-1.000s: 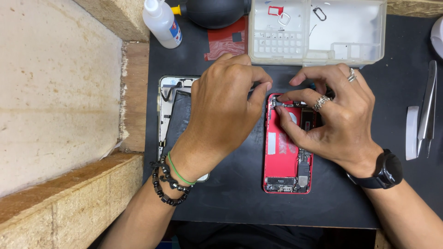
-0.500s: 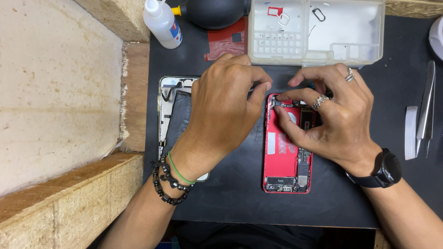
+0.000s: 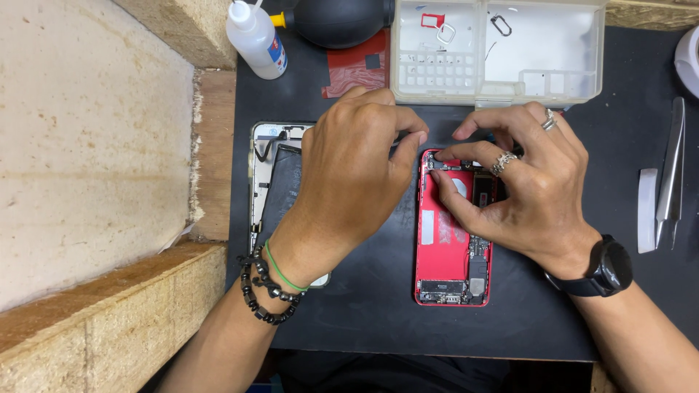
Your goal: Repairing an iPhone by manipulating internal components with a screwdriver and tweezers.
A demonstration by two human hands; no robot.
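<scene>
An opened red phone body [image 3: 445, 240] lies on a black mat [image 3: 364, 313], its inner parts showing. My right hand [image 3: 524, 189] rests over its top end, thumb and forefinger pinching at small parts near the upper edge. My left hand [image 3: 357, 175] curls beside it, fingertips touching the phone's top left corner. Whether either hand grips a small part is hidden by the fingers. A detached screen assembly [image 3: 273, 175] lies under my left hand and wrist.
A clear plastic parts box [image 3: 502, 51] stands at the back with small bits inside. A white squeeze bottle [image 3: 255, 40] and black air blower [image 3: 338, 22] sit back left. Tweezers [image 3: 670, 175] and a white pry tool [image 3: 646, 211] lie at the right. Wooden blocks border the left.
Both hands stay at the phone's top end; the fingers have shifted only slightly.
</scene>
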